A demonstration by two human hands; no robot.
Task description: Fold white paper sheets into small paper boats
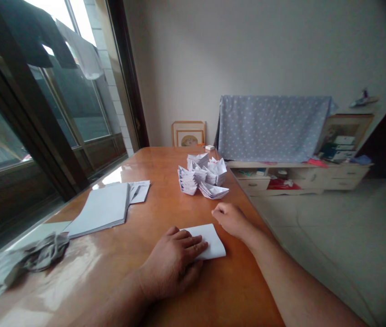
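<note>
A folded sheet of white paper (210, 240) lies on the brown table in front of me. My left hand (179, 259) rests flat on its left part, fingers stretched out over it. Just beyond the paper's right corner, my right hand (229, 218) is curled into a loose fist near the table's right side, apart from the sheet. Nothing shows in its fingers. Farther back, several folded paper boats (201, 175) stand nested in stacks, close together.
At the left lie a stack of white paper (99, 206), a paper with a pen (136, 191) on it, and a crumpled grey cloth (43, 254). A small white box (210, 147) sits at the table's far end. A low cabinet (312, 177) stands beyond the right edge.
</note>
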